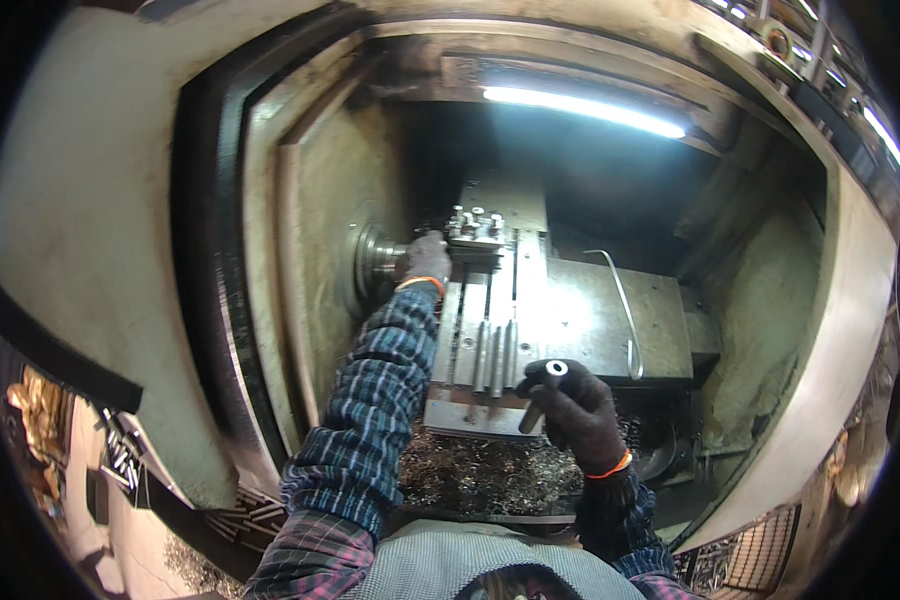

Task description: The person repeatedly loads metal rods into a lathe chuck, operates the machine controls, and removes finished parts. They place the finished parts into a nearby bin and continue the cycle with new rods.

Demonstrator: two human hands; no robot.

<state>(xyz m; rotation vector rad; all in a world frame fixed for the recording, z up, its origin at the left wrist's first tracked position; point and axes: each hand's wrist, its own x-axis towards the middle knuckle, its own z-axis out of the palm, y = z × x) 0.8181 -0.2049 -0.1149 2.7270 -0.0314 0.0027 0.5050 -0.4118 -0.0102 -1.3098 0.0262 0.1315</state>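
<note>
The left hand (428,256) rests closed at the chuck (375,260), far up the bed, while the right hand (580,410), nearer, clamps an upright socket wrench (542,390) right of it.

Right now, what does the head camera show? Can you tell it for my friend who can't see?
A person in dark gloves leans into a metal lathe: the left hand reaches to the round chuck, and the right hand grips a short dark metal tube. Metal shavings pile below the machine bed, lit by a bright strip light.
</note>
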